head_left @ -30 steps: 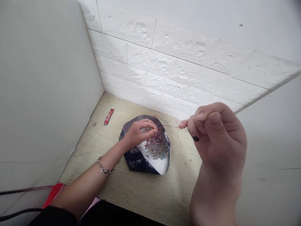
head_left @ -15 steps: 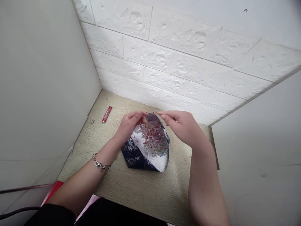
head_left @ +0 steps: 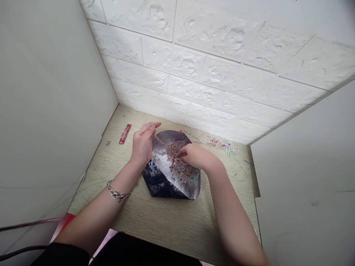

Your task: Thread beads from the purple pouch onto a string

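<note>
In the head view, a dark blue bag (head_left: 161, 187) with a silvery lining (head_left: 163, 162) lies opened out on the table. A heap of small mixed beads (head_left: 180, 171), mostly pink, red and clear, rests on the lining. My left hand (head_left: 142, 144) is at the bag's upper left, fingers pinched together on a short pinkish beaded strand (head_left: 158, 139) that slants down from it. My right hand (head_left: 195, 156) dips its closed fingertips into the heap; what they grip, if anything, is too small to make out.
A long beaded string (head_left: 222, 143) lies coiled by the white brick-patterned wall (head_left: 191, 68), its thin thread trailing right. A red tube (head_left: 125, 133) and small metal bits (head_left: 108, 143) lie on the left of the wooden table (head_left: 133, 218). Pale panels stand at both sides.
My right hand has moved down and left into the bead heap, uncovering the coiled beaded string behind it. My left hand has shifted left and slightly up, away from the heap.
</note>
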Available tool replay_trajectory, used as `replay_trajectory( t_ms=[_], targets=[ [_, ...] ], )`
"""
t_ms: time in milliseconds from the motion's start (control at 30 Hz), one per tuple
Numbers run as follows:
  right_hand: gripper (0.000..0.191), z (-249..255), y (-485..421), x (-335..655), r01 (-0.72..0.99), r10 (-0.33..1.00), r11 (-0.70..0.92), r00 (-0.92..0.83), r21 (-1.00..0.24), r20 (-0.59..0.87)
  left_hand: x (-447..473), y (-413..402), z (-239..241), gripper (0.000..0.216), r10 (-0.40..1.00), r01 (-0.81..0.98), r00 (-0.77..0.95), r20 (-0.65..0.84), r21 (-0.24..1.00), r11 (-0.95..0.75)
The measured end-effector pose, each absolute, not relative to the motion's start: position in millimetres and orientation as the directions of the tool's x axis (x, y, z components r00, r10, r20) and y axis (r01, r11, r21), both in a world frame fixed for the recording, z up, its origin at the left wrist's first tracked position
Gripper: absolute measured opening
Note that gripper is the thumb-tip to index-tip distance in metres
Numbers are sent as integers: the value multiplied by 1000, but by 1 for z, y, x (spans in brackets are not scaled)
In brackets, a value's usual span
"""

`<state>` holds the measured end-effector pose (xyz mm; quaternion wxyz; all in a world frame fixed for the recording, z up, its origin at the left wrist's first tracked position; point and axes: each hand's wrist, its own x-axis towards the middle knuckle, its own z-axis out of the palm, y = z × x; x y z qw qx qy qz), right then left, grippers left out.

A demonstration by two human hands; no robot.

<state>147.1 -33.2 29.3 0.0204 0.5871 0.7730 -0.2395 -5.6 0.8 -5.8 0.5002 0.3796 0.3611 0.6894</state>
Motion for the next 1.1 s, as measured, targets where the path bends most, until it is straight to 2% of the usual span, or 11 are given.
replay_trajectory(
  t_ms=[133,333,600,667,800,967,1100],
  targets=[
    [27,25,-32,146,964,914,150,-219,-218,-343,-7,0,-5,13,949,-437,-258,183,854,-284],
    [27,16,-35,135,961,907,149,-227,-235,-354,-10,-2,-1,19,973,-422,-198,118,886,-194],
    [29,1,-28,132,921,863,207,-331,-331,-382,-9,-7,3,23,992,-382,-96,86,917,-117],
    [27,2,-28,132,930,851,184,-312,-317,-422,-8,-9,3,24,992,-359,-83,97,926,-120],
    [25,7,-31,132,966,842,144,-233,-213,-487,-6,-9,3,25,989,-323,-84,120,936,-141],
    [20,5,-31,130,966,890,157,-229,-205,-395,-5,-10,1,26,988,-259,-64,140,954,-152],
    [22,-6,-28,123,961,912,180,-243,-209,-331,-4,-11,-1,29,982,-137,-55,180,973,-186]
  ],
)
